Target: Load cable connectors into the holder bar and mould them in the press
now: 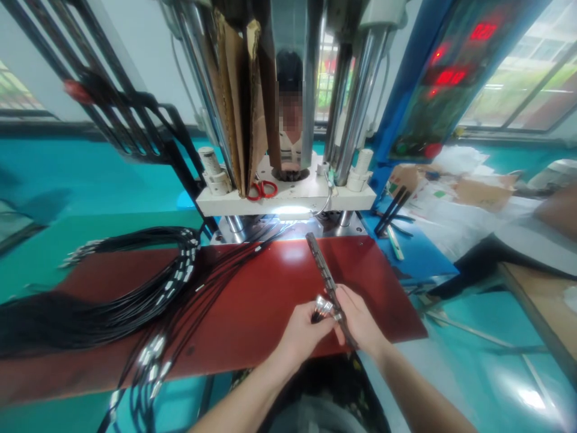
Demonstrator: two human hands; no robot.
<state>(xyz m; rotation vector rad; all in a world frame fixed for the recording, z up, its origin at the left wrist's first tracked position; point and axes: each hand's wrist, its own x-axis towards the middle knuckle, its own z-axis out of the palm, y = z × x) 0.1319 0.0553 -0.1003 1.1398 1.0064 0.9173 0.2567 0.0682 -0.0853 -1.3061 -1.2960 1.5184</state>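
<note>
My right hand (362, 320) is closed around a long, narrow dark metal bar (323, 263) with notches along it. The bar slants away from me over the reddish-brown board (265, 291). Close against the bar's lower part, my left hand (303, 331) pinches a small bunch of silvery metal connectors (323, 305). Whether a connector sits in a notch is hidden by my fingers. Left of my hands, a thick bundle of black cables (121, 310) with white labels lies on the board. Several more cables run toward the lit gap of the press (288, 200).
Red-handled scissors (263, 190) and folded cardboard (243, 108) rest on the press plate. To the right stand a blue control panel (444, 78) with red digits and a blue surface (426, 255) holding a cutter (396, 243). A person's reflection shows in the shiny column.
</note>
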